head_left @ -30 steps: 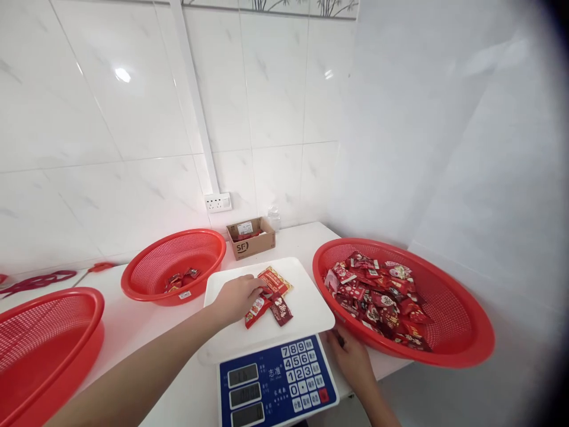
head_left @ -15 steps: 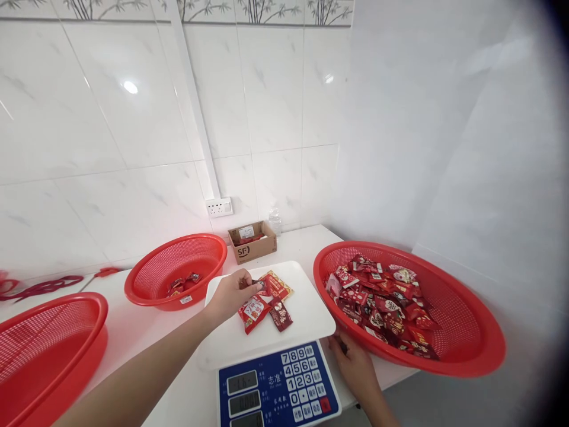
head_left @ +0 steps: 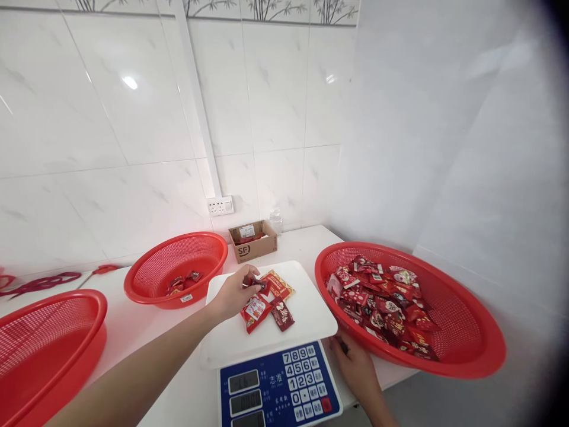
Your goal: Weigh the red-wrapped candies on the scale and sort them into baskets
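Pinching a red packet [head_left: 258, 284], 志准-marked scale [head_left: 278, 362], SF-printed box [head_left: 262, 248].

Since a second ago, the left hand [head_left: 234, 293] has drawn back slightly, baring a dark sachet [head_left: 258, 284] in its grip; the white-labelled red sachet [head_left: 256, 314] shows more fully, and more bamboo-patterned tile border [head_left: 284, 11] is visible

The left grip [head_left: 234, 292] and long forearm [head_left: 151, 372] were bare; the right grip [head_left: 357, 370], partly shaded, seemed bare too.
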The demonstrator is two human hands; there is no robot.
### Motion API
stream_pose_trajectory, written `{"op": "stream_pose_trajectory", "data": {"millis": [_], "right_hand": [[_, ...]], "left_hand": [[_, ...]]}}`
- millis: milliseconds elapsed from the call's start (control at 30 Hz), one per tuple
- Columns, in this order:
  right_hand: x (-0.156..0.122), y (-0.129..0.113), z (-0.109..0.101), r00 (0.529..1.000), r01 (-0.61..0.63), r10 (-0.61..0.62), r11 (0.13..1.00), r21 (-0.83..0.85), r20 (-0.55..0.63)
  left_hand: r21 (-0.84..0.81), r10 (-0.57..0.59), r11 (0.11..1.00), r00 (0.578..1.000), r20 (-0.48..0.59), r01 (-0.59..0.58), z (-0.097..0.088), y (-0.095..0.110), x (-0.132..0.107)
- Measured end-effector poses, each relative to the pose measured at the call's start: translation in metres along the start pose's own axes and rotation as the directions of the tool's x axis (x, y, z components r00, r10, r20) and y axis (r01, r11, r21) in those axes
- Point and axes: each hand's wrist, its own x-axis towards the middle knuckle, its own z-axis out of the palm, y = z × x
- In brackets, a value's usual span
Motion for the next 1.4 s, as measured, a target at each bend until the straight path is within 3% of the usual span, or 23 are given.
{"op": "stream_pose_trajectory", "data": {"millis": [167,400,533,667,800,1233,1400], "right_hand": [[0.001,0.003,0.002,1.0,-0.007,0.006,1.0,-0.014,-0.014],[0.0,0.004,0.003,1.0,0.012,-0.012,0.999,-0.039,-0.008],[0.0,0.005,0.003,1.0,0.007,-0.008,0.999,-0.049,-0.014],[0.0,0.005,0.003,1.0,-0.003,0.003,0.999,-0.039,-0.004],[0.0,0.004,0.003,1.0,-0.01,0.009,0.999,-0.042,-0.009],[-0.001,0.002,0.002,1.0,-0.002,0.001,0.999,-0.037,-0.021],[-0.001,0.002,0.003,1.0,0.005,-0.006,0.999,-0.046,-0.014]], "left_hand": [[0.092,0.03,0.995,0.996,0.08,-0.037,0.005,-0.004,0.006],[0.345,0.136,0.926,0.988,0.073,-0.153,0.01,-0.014,0.02],[0.416,0.172,0.873,0.959,0.224,-0.254,0.018,-0.008,0.021],[0.463,0.125,0.831,0.915,0.384,-0.308,0.029,-0.001,0.017],[0.503,0.061,0.805,0.886,0.46,-0.316,0.035,-0.001,0.016],[0.441,0.049,0.815,0.803,0.594,-0.375,0.013,-0.005,0.018],[0.448,0.018,0.828,0.814,0.58,-0.337,0.003,-0.001,0.017]]}}
